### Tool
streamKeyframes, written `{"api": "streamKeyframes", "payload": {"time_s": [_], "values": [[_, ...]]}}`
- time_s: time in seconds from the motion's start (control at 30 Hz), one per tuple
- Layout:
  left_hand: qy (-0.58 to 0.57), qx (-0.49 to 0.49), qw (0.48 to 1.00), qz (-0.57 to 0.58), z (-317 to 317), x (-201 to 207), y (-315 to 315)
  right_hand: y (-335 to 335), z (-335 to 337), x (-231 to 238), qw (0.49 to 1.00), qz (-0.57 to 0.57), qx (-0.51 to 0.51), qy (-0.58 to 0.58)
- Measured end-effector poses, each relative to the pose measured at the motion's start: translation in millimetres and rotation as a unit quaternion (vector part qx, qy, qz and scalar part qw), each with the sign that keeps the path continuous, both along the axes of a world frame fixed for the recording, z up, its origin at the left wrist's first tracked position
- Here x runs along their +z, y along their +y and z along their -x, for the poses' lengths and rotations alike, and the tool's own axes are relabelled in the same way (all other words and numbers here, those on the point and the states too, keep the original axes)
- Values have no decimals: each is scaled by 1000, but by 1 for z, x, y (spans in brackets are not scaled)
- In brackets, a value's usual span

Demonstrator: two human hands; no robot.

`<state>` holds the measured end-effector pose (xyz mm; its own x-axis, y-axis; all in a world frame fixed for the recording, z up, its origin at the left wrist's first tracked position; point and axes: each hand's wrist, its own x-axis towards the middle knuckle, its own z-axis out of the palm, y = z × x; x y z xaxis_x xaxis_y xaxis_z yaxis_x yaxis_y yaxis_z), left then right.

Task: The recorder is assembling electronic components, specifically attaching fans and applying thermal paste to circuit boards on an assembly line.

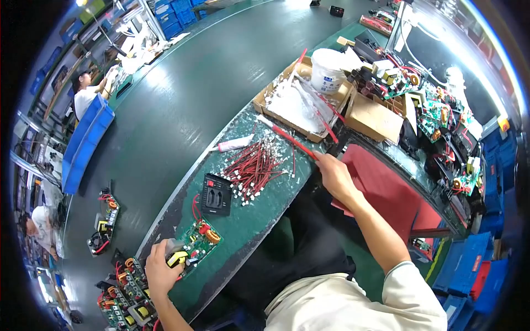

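Note:
My left hand [159,271] is at the lower left, its fingers closed on the near-left end of a green circuit board [194,243] beside a yellow-wrapped transformer [176,259]. The board also carries a copper-wound coil [212,236]. Red wires run from it toward a black plastic panel [216,194] with two socket-like recesses. My right hand [335,175] grips the lower end of a long red stick [293,140] with a whitish tip, held slantwise above the bench's right edge. Between the hands lies a pile of short red wires [256,168] with small white connectors.
A white-and-red tube [234,143] lies behind the wires. Farther back, a shallow cardboard tray [265,105] contains white material, with a white bucket [327,71] beside it. Several circuit boards [126,295] crowd the lower left. One assembly [105,220] sits on the grey-green belt [165,138].

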<state>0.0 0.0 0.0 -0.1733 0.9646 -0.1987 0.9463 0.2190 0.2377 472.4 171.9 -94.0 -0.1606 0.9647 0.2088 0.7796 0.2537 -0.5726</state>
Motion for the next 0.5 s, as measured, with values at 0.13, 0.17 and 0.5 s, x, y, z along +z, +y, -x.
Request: {"api": "streamKeyframes", "payload": {"time_s": [0.13, 0.17, 0.5], "values": [[16, -18, 999, -42, 0, 4, 2, -8, -7, 11, 982, -162, -65, 78], [23, -19, 998, -53, 4, 10, 5, -4, -6, 12, 979, -153, -108, 79], [21, 27, 999, -16, -12, 16, -1, 22, -19, 16, 982, -143, -119, -19]]}}
